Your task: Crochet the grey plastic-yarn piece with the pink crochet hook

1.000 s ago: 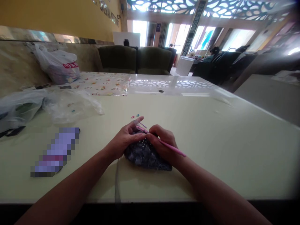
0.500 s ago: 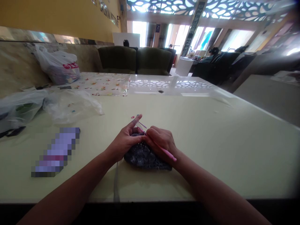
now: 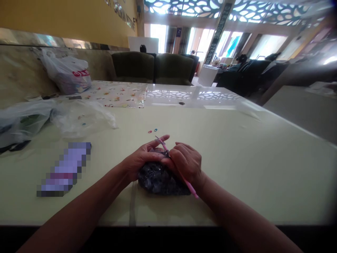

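A dark grey crocheted piece rests on the pale table below my hands. My left hand pinches its upper edge between thumb and fingers, with the index finger stretched out and a grey strand across it. In my right hand is a pink crochet hook, its handle slanting down toward my wrist. The hook's tip pokes up past the work, near the left index finger. A grey strip of yarn trails from the left side of the piece to the table's front edge. My fingers hide the stitches being worked.
Beyond my hands lie a red stitch marker and a blue stitch marker. At left are a blurred-out purple object, a clear plastic bag and a white carrier bag. Dark green chairs stand behind the table.
The hook's tip has pushed farther up beyond the work, and its handle has swung downward. Both hands have shifted slightly right, uncovering the blue marker.
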Demonstrator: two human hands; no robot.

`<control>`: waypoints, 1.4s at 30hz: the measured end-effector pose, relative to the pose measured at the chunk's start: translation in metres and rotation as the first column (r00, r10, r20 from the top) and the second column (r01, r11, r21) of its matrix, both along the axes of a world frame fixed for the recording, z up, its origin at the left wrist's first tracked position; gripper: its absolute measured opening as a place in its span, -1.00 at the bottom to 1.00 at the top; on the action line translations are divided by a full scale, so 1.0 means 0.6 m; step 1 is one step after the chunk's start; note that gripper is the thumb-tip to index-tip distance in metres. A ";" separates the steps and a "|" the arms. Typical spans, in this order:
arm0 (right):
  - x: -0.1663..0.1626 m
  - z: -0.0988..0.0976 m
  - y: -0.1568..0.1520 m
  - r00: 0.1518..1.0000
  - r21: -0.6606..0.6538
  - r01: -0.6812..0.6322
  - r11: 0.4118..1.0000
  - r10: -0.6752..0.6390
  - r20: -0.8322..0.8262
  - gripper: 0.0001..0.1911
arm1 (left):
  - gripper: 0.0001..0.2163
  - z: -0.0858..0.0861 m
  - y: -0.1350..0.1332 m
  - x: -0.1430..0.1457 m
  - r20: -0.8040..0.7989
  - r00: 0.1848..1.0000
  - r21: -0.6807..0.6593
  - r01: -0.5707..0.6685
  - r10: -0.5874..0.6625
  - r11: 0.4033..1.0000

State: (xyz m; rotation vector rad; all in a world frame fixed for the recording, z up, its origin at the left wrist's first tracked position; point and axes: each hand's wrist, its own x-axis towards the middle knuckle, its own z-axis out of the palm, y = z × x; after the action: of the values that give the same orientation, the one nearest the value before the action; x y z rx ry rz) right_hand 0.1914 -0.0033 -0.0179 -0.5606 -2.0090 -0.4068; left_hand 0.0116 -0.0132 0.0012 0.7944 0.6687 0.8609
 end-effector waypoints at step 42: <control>0.034 0.030 0.031 0.835 -0.651 -0.548 0.526 0.388 -0.390 -0.84 | -0.75 0.001 0.016 -0.025 -0.223 0.973 0.306 0.019 0.052 0.952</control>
State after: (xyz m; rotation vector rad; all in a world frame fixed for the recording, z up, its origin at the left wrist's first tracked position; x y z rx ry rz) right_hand 0.2120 0.0154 0.0003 -0.4716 -1.9700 0.8478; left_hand -0.0036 -0.0036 0.0019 1.1832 0.7543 0.9088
